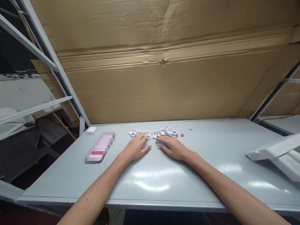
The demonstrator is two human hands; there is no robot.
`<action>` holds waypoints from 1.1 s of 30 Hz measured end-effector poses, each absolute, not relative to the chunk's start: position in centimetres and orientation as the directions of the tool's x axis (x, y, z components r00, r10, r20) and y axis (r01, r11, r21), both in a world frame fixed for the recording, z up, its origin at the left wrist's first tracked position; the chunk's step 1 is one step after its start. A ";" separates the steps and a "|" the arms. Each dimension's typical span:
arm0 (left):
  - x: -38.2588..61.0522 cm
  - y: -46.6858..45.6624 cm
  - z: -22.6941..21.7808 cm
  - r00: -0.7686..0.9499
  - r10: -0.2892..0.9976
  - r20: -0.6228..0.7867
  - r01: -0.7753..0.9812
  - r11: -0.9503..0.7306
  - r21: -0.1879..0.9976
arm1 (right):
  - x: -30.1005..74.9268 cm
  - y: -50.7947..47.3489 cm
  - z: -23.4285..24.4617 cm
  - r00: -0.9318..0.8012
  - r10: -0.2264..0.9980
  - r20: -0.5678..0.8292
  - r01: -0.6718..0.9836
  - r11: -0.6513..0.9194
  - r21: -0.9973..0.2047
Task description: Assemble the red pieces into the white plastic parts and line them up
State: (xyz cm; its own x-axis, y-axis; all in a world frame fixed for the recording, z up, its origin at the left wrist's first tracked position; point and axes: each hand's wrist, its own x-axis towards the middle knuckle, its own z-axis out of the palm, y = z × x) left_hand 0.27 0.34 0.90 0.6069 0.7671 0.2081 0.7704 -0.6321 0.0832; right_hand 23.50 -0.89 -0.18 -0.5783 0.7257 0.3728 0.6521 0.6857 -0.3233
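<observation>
My left hand (136,147) rests on the grey table with its fingers stretched out and its thumb apart. Its fingertips touch or partly cover a group of small white flat parts with round holes (132,132). Opposite it, my right hand (172,147) lies palm down, also with fingers extended. Those fingertips are at the near edge of a second group of similar white parts (171,131). Several parts make up the two groups, and the fingers hide some of them. Neither hand grips anything. A tiny red piece (182,135) lies just right of the second group.
A pink, pixelated, phone-shaped object (103,146) lies left on the table (150,187). Behind it sits a small white rounded item (92,129). White foam-like pieces (276,150) jut in at the right. Cardboard (164,93) walls the back, and metal posts (56,62) flank it.
</observation>
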 end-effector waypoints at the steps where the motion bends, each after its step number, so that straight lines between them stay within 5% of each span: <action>1: 0.2 0.4 0.9 0.596 0.776 0.206 0.781 -0.620 0.075 | 23.5 -1.0 0.2 -0.598 0.707 0.377 0.643 0.704 -0.301; 9: 0.1 0.7 0.3 0.585 0.791 0.178 0.785 -0.608 0.117 | 23.1 -1.3 0.5 -0.650 0.635 0.418 0.630 0.757 -0.171; 33: 1.2 0.5 -0.5 0.605 0.757 0.247 0.730 -0.651 0.207 | 23.8 -0.7 0.0 -0.521 0.722 0.456 0.676 0.675 -0.296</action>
State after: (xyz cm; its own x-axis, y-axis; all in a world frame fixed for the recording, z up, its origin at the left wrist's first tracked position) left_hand 1.18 0.53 -0.50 0.6047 0.7572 0.2471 0.7303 -0.6509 0.2072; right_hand 23.85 -0.73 0.03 -0.5207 0.7216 0.4563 0.6762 0.6748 -0.2956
